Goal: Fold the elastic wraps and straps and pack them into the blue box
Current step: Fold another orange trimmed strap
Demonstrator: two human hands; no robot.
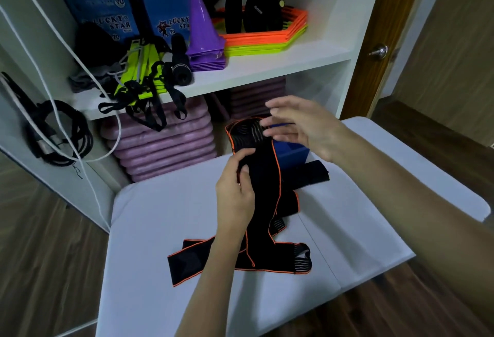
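Observation:
A long black elastic wrap with orange edging [263, 176] hangs upright over the white table [165, 213]. My left hand [235, 189] pinches it near the top, thumb in front. The wrap's upper end folds over above that hand. My right hand [302, 128] hovers beside that upper end with fingers spread and holds nothing. Behind the wrap sits the blue box [290, 153], mostly hidden. A second orange-edged wrap [240, 259] lies flat across the table below. A plain black strap [307, 173] lies next to the box.
A white shelf unit [267, 69] stands behind the table, with purple cones [203, 34], orange and yellow hexagon rings [267, 40], blue packets and black straps. Purple mats [165, 144] are stacked under it. White cords and a black coil hang at the left. A wooden door is at the right.

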